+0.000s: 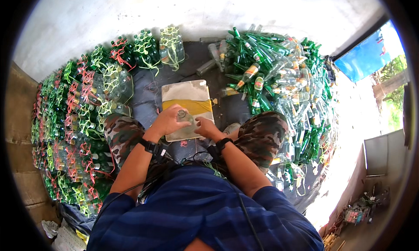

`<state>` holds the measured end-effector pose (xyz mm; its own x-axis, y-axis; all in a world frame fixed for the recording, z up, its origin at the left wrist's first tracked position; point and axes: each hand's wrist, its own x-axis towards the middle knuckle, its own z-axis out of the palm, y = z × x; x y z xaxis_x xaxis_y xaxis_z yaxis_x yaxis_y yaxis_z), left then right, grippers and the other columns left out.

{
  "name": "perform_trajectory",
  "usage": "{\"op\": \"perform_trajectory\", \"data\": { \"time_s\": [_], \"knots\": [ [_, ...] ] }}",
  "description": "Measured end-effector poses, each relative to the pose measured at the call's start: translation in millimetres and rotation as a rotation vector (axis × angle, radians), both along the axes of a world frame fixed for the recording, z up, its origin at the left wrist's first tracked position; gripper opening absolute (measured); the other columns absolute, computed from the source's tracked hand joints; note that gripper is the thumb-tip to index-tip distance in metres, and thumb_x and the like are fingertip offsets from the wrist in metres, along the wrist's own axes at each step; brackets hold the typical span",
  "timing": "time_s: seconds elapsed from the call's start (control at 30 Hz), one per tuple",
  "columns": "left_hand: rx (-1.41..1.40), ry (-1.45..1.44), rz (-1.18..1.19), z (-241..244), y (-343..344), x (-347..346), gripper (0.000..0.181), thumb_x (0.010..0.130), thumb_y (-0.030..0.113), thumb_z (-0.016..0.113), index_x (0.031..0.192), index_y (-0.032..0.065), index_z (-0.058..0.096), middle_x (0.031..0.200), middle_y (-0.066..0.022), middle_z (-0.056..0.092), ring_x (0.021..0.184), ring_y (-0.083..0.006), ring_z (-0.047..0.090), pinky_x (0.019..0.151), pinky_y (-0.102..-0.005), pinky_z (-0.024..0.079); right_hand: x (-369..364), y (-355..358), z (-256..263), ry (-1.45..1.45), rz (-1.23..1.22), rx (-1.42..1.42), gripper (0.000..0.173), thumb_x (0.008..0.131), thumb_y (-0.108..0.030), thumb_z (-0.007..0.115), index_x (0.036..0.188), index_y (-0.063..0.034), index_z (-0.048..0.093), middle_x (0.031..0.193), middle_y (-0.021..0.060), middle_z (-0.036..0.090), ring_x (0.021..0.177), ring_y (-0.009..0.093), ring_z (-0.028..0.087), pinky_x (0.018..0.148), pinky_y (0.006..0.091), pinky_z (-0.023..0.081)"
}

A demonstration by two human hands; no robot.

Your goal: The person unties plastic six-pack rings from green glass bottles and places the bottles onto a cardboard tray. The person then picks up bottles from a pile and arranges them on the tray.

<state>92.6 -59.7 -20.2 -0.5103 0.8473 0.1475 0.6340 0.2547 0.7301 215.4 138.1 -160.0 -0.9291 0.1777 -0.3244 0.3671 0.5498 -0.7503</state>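
Note:
My left hand (170, 119) is closed around a clear glass bottle (184, 117), whose mouth points up towards me. Close to the bottle's right side is my right hand (206, 128), its fingers curled; whether they touch the glass is not plain. Beneath both hands lies a flat, pale rectangular pad (183, 92) with a yellow band (196, 106) across it. It rests on dark sheeting (144, 84) between my knees.
To the right spreads a heap of loose green and clear glass bottles (262, 54). Bottles bundled with red and yellow-green twine (88, 77) stand in rows at left, along the pale wall (131, 8). Cables hang across my shirt.

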Motion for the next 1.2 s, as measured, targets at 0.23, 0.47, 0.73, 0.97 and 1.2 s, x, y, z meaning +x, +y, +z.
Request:
{"op": "perform_trajectory", "data": {
  "time_s": [0.23, 0.47, 0.73, 0.97, 1.2],
  "knots": [
    [-0.179, 0.209, -0.064, -20, -11, -8, 0.071, 0.072, 0.03, 0.089, 0.135, 0.0129, 0.059, 0.125, -0.0104, 0.063, 0.101, -0.032, 0.067, 0.088, -0.038, 0.054, 2, 0, 4, -0.023, -0.025, -0.025, 0.066, 0.076, -0.019, 0.081, 0.135, 0.0005, 0.058, 0.109, 0.0197, 0.073, 0.101, 0.035, 0.07, 0.088, 0.0405, 0.056],
    [-0.285, -0.096, 0.033, -25, -34, -35, 0.067, 0.075, 0.02, 0.085, 0.136, 0.0088, 0.059, 0.113, -0.0148, 0.07, 0.097, -0.0296, 0.069, 0.084, -0.036, 0.055, 1, 15, 0, 0.119, -0.107, 0.044, 0.044, 0.082, -0.018, 0.076, 0.12, 0.0019, 0.068, 0.095, 0.0168, 0.075, 0.085, 0.029, 0.073, 0.076, 0.0377, 0.057],
    [-0.115, -0.135, 0.293, 79, -62, -70, 0.022, 0.086, 0.022, 0.076, 0.096, 0.0021, 0.073, 0.08, -0.008, 0.07, 0.072, -0.0178, 0.065, 0.068, -0.0331, 0.052, -33, 92, 121, 0.248, -0.712, -0.834, 0.018, 0.098, -0.023, 0.064, 0.089, -0.0072, 0.064, 0.077, 0.0026, 0.067, 0.062, 0.013, 0.063, 0.054, 0.0286, 0.052],
    [-0.073, -0.064, 0.431, 19, -25, -89, 0.023, 0.092, 0.022, 0.072, 0.095, -0.0008, 0.069, 0.075, -0.0063, 0.069, 0.066, -0.0127, 0.065, 0.065, -0.0293, 0.051, -81, 213, 60, 0.243, -1.056, -1.111, 0.018, 0.1, -0.024, 0.06, 0.088, -0.0102, 0.064, 0.073, 0.0001, 0.065, 0.06, 0.013, 0.062, 0.051, 0.0309, 0.05],
    [-0.179, -0.221, 0.413, 12, -20, -92, 0.021, 0.088, 0.019, 0.073, 0.1, 0.0007, 0.071, 0.079, -0.0103, 0.074, 0.068, -0.017, 0.07, 0.064, -0.0309, 0.053, -80, 216, -32, 0.056, -1.285, -0.839, 0.015, 0.096, -0.01, 0.053, 0.088, -0.0025, 0.064, 0.072, 0.0118, 0.064, 0.055, 0.022, 0.056, 0.049, 0.0327, 0.046]
  ]
}}
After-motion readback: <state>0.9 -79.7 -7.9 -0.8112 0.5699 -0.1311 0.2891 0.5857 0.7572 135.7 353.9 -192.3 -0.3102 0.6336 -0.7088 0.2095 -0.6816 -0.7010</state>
